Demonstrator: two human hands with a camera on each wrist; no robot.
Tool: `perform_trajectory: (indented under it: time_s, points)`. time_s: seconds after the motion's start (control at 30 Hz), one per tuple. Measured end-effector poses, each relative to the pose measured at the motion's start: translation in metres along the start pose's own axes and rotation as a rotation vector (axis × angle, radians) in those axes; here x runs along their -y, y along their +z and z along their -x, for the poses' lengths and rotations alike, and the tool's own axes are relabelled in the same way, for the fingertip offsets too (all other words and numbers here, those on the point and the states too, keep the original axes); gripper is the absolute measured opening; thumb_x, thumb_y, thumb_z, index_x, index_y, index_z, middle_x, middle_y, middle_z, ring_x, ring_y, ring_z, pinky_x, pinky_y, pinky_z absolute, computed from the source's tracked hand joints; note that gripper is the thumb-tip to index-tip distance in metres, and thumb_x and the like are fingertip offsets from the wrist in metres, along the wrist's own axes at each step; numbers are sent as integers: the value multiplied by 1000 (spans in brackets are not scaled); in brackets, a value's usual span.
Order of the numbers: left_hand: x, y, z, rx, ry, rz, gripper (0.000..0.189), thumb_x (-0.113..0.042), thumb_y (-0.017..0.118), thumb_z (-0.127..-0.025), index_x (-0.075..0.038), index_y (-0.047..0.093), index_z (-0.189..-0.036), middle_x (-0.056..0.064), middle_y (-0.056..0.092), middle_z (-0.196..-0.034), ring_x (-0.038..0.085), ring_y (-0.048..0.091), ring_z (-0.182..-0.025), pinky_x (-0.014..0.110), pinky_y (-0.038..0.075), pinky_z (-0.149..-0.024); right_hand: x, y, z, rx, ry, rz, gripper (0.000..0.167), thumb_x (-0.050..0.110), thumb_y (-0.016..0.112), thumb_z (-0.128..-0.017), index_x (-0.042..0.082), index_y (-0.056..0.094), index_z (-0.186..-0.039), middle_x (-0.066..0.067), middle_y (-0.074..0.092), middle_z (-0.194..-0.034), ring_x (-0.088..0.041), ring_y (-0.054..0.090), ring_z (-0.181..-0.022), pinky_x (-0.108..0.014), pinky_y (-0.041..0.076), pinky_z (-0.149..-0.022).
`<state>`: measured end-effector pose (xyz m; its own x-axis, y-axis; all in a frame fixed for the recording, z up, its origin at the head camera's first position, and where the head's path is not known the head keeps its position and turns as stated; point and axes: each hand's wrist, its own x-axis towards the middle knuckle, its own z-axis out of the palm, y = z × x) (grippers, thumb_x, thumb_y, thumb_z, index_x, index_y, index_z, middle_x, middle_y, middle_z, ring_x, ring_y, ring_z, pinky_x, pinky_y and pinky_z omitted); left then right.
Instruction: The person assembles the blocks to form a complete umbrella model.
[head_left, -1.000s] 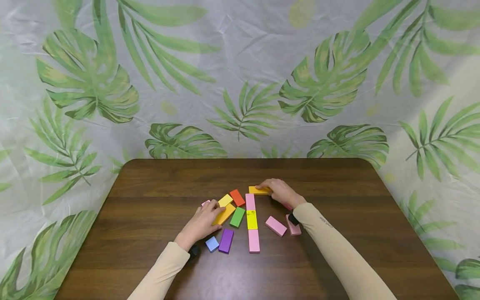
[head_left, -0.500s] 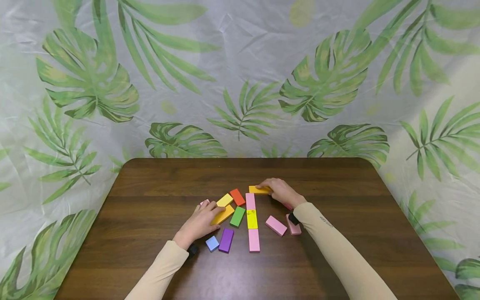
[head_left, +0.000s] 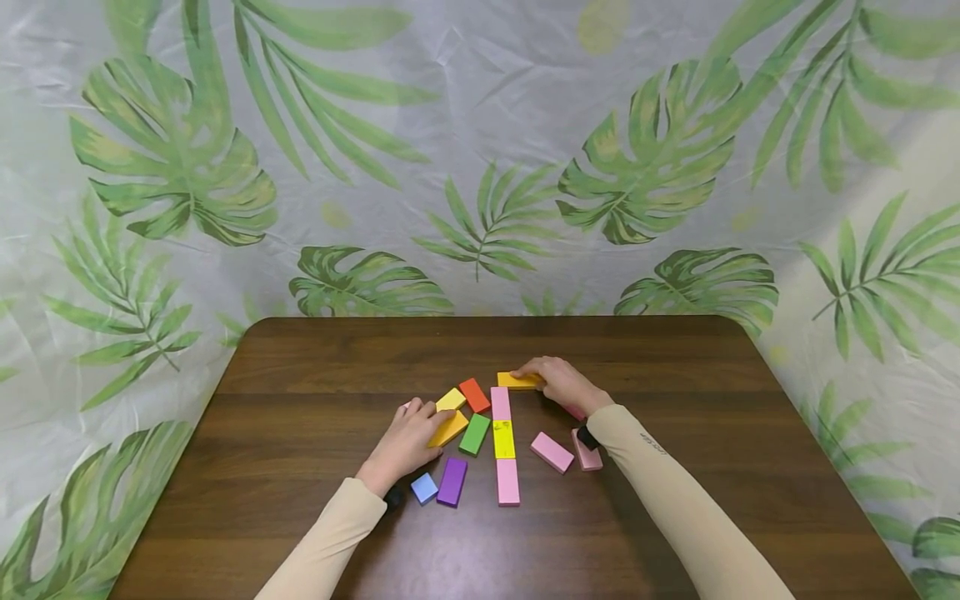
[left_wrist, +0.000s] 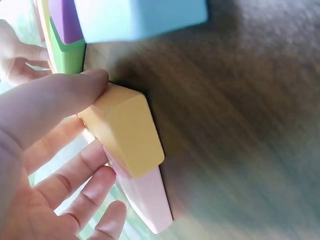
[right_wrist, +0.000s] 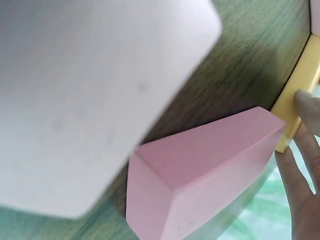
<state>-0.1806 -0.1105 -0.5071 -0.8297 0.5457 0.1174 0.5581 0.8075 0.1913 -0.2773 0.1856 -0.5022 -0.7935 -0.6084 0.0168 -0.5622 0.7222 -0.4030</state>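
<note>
My left hand [head_left: 403, 440] pinches an orange block [head_left: 447, 429], thumb on the near side and fingers on the far side in the left wrist view. A pink block [left_wrist: 145, 195] lies right behind it, mostly hidden by the hand in the head view. At the far end of a column, my right hand [head_left: 562, 383] grips another orange block [head_left: 516, 381], laid crosswise. That column runs toward me: a pink block [head_left: 500, 403], a bright yellow block [head_left: 503, 439] with marks on it, and a nearer pink block [head_left: 507, 482].
Left of the column lie a red block [head_left: 474, 395], a pale yellow block [head_left: 452, 400], a green block [head_left: 474, 434], a purple block [head_left: 452, 482] and a light blue block [head_left: 424, 488]. To its right are pink blocks [head_left: 552, 452], one partly under the right wrist. A leaf-patterned cloth [head_left: 480, 167] hangs behind the table.
My left hand and its orange block shifted slightly left, then back to the right. The right hand stays on its orange block at the column's end.
</note>
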Motion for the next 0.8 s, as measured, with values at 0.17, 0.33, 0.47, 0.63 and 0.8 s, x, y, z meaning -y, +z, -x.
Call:
perform_trajectory:
  time_s: [0.17, 0.33, 0.47, 0.63, 0.8]
  points:
    - [-1, -2, 1, 0, -23, 35, 51, -17, 82, -75, -9, 64, -122, 9, 58, -98, 24, 42, -87, 39, 36, -78, -2, -1, 0, 5, -22, -10, 54, -20, 51, -78, 8, 66, -122, -9, 63, -119, -29, 55, -114, -45, 40, -99]
    - [0, -3, 2, -20, -19, 76, 48, -14, 80, -76, -6, 65, -121, 6, 55, -91, 22, 41, -83, 37, 36, -75, -4, -1, -1, 7, -59, -4, 47, -17, 55, -82, 6, 66, -121, -10, 63, -119, -31, 56, -113, -46, 41, -98]
    - [1, -3, 2, -47, -3, 97, 45, -12, 79, -76, -5, 66, -119, 4, 50, -85, 20, 42, -78, 36, 39, -74, -6, -1, -2, 7, -66, -6, 43, -15, 58, -83, 5, 67, -121, -11, 63, -119, -31, 56, -113, -45, 41, -98]
    - [1, -6, 3, -66, 4, 139, 44, -11, 78, -76, -4, 67, -118, 2, 47, -83, 17, 40, -74, 35, 41, -75, -6, -1, -2, 0, -70, 9, 41, -12, 60, -85, 7, 67, -121, -9, 64, -119, -29, 56, -109, -43, 43, -96]
    - [-1, -10, 1, -81, 7, 169, 44, -10, 77, -77, -5, 67, -120, -1, 44, -82, 16, 40, -78, 28, 37, -67, -5, 0, -2, -2, -59, 14, 41, -11, 61, -85, 8, 67, -121, -7, 64, -119, -27, 56, -108, -42, 44, -94]
